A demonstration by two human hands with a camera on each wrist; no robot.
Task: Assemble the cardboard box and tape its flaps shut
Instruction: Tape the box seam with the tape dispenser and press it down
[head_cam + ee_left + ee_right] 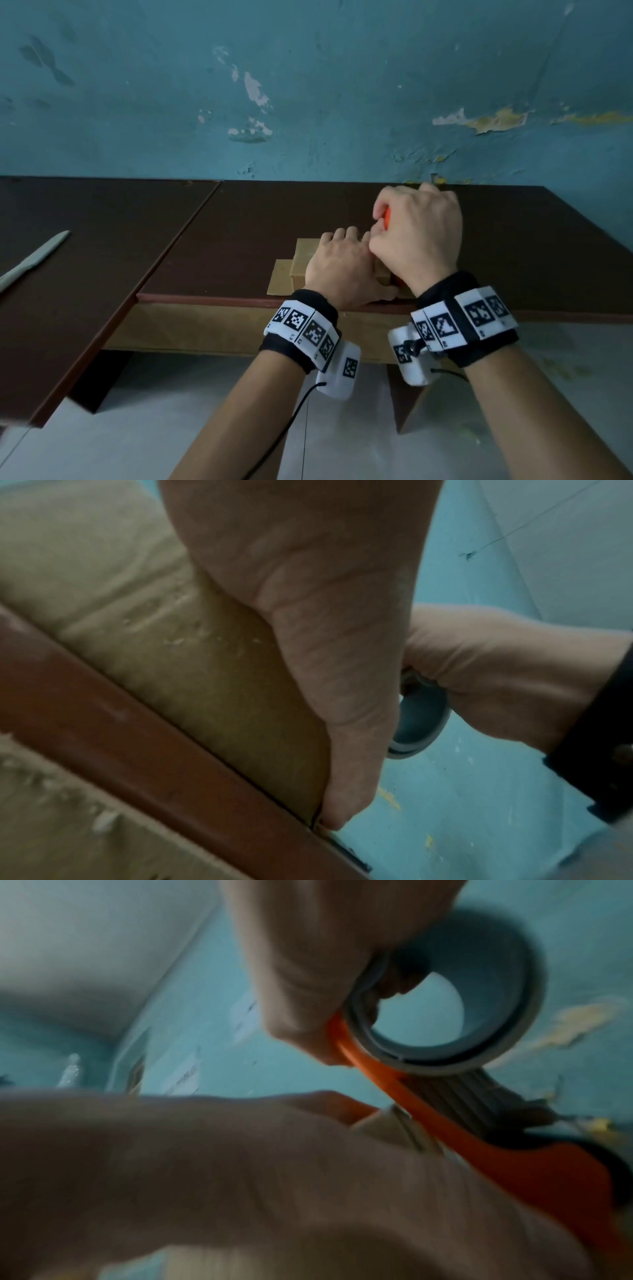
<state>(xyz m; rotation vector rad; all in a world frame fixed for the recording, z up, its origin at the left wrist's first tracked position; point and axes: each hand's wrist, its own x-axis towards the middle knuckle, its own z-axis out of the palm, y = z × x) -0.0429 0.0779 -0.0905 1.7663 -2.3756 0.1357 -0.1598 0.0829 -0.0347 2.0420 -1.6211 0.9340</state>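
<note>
A small brown cardboard box (301, 260) sits at the near edge of the dark table (239, 222), one flap (279, 277) lying flat to its left. My left hand (342, 267) covers the box top, fingers bent over the far edge. In the left wrist view its thumb (342, 669) runs down the box's near side (205, 656) to the table edge (137, 737). My right hand (418, 233) grips an orange tape dispenser (387, 219) just right of the left hand. The right wrist view shows its orange frame (514, 1156) and grey roll (507, 1020). The tape strip itself is hidden.
A grey knife (34, 257) lies on the adjoining table (85, 240) at the far left. A peeling blue wall (308, 85) rises directly behind the tables. Bare tabletop stretches left and right of the box.
</note>
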